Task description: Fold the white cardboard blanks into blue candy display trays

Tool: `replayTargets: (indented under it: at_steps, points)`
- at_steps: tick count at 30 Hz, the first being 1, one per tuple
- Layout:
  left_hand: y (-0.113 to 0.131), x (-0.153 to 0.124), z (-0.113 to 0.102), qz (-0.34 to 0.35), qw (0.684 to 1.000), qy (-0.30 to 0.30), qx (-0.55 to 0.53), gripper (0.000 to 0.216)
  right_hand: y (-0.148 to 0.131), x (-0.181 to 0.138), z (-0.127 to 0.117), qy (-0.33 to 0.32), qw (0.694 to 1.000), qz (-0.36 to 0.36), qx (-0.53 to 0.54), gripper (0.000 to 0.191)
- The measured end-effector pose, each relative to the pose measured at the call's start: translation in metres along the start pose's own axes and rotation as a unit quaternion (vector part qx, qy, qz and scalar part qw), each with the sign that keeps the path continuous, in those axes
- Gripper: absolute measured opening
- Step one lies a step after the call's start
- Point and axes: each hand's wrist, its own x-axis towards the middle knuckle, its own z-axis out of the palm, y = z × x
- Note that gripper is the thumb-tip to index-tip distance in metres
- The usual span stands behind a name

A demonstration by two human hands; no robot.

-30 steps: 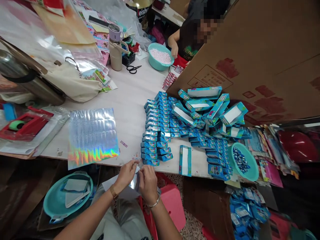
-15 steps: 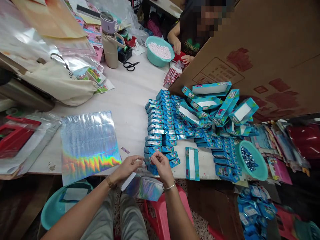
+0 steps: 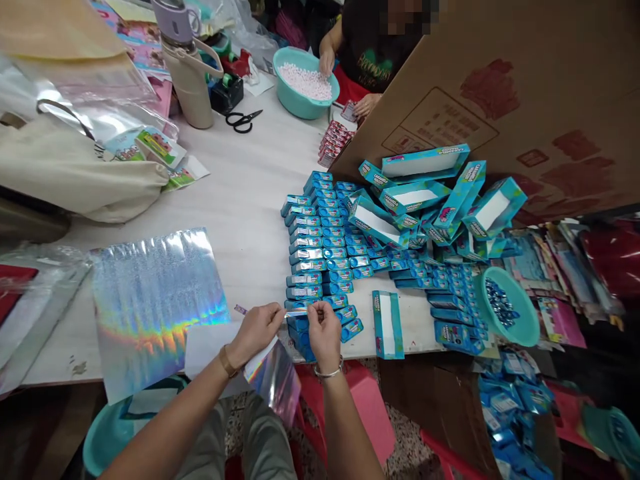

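Close to the table's front edge, my left hand (image 3: 259,328) and my right hand (image 3: 325,335) pinch the two ends of a narrow shiny strip (image 3: 296,313). It is pulled out straight between the fingertips; whether it is foil or tape I cannot tell. A holographic foil sheet (image 3: 277,381) hangs below my hands, its upper part hidden by my left wrist. To the left, a larger holographic sheet (image 3: 155,300) lies flat over the table edge. Just beyond my hands stand rows of small blue boxes (image 3: 306,267).
Blue display trays (image 3: 425,160) are heaped against a big cardboard box (image 3: 500,100); one tray (image 3: 387,323) lies near the edge. A teal bowl (image 3: 530,313) holds blue wrapped pieces. Scissors (image 3: 243,121) and a tumbler (image 3: 187,87) stand farther back. Opposite, a person reaches into another bowl (image 3: 295,100).
The shiny strip now shows stretched between my fingertips. The hanging foil has swung and turned, and a pale sheet shows left of my wrist. Across the table, the person's hand has moved to the bowl.
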Motion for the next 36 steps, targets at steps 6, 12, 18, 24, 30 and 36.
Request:
replayTargets:
  at_steps: [6,12,18,24,30,36]
  points:
    - [-0.005,0.016,0.002,0.017,0.996,-0.018,0.083,0.034,0.001,0.004,0.006,0.093,0.981,-0.076,-0.153,0.018]
    - [-0.021,0.024,0.025,0.001,1.0,-0.013,-0.005,0.035,0.014,0.009,0.015,0.111,0.975,-0.076,-0.175,0.014]
    - [-0.049,0.027,0.058,-0.073,0.986,0.02,-0.15,0.04,0.019,0.017,0.017,0.127,0.978,-0.077,-0.149,0.012]
    - [-0.029,0.008,0.045,-0.066,0.991,0.048,-0.109,0.042,0.003,0.003,-0.008,0.125,0.978,-0.123,-0.113,0.021]
    - [0.0,-0.034,0.016,-0.074,0.988,0.04,-0.131,0.042,-0.021,-0.072,-0.008,-0.091,0.986,-0.137,-0.016,0.022]
    - [0.004,-0.057,0.015,-0.089,0.979,0.026,-0.181,0.04,-0.016,-0.101,0.01,-0.091,0.979,-0.164,-0.074,0.025]
